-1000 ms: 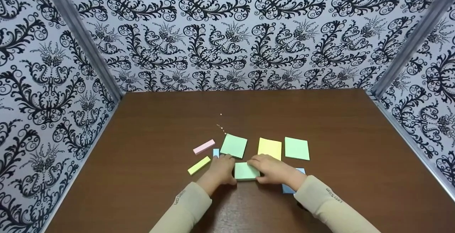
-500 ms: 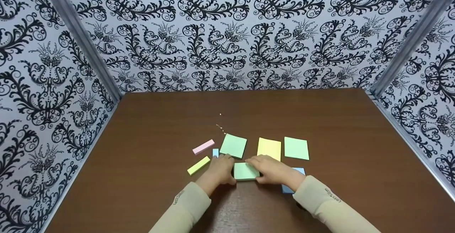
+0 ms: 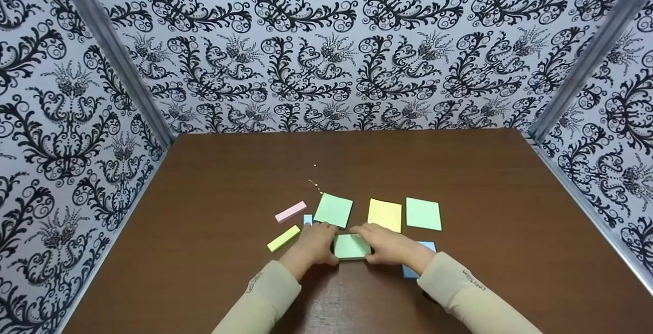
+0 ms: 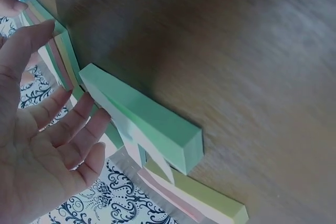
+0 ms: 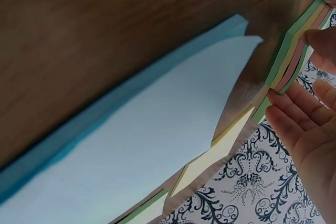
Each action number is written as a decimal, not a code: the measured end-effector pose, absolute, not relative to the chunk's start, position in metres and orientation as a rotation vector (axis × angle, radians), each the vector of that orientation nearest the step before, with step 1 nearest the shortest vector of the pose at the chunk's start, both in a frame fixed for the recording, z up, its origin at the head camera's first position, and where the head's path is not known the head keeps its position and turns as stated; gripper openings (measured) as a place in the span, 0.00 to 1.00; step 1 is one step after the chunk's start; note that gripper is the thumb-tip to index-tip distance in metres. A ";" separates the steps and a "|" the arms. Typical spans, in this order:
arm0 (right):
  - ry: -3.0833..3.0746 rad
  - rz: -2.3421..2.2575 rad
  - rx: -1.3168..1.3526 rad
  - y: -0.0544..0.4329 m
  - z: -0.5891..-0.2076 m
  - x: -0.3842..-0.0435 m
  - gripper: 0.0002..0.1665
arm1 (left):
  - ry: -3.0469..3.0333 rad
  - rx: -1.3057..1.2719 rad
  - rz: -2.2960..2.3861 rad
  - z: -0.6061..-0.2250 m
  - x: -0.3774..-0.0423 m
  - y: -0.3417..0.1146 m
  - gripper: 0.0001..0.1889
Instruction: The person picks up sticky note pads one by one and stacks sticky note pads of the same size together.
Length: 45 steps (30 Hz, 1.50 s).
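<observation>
my left hand (image 3: 317,243) at nine o'clock and right hand (image 3: 386,242) at three pinch the layered note stack (image 3: 351,247).

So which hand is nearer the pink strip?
Left. The left hand is close by, to the right of the pink strip; the right hand is farther right, across the green-topped stack.

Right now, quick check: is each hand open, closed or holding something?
Left hand: closed, holding the left end of a layered rectangular stack of green, yellow and pink paper pads.
Right hand: closed, holding the same stack's right end.
</observation>
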State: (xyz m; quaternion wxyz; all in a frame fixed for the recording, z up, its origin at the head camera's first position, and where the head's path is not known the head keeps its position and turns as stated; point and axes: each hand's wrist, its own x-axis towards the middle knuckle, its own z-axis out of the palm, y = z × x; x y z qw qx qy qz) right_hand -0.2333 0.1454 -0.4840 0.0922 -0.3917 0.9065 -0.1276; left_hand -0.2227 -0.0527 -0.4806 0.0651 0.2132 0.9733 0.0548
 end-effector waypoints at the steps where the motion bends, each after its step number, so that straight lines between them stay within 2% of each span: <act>1: 2.693 -0.380 -1.163 0.145 -0.484 -0.233 0.34 | 2.941 0.644 0.151 -0.481 -0.223 -0.053 0.31; 8: 2.675 -0.429 -1.155 0.147 -0.482 -0.232 0.30 | 2.964 0.644 0.096 -0.480 -0.223 -0.051 0.26; 17: 2.694 -0.357 -1.215 0.148 -0.482 -0.232 0.31 | 2.954 0.624 0.068 -0.477 -0.221 -0.048 0.20; 45: 2.651 -0.395 -1.138 0.146 -0.479 -0.232 0.38 | 2.969 0.579 0.053 -0.479 -0.220 -0.045 0.24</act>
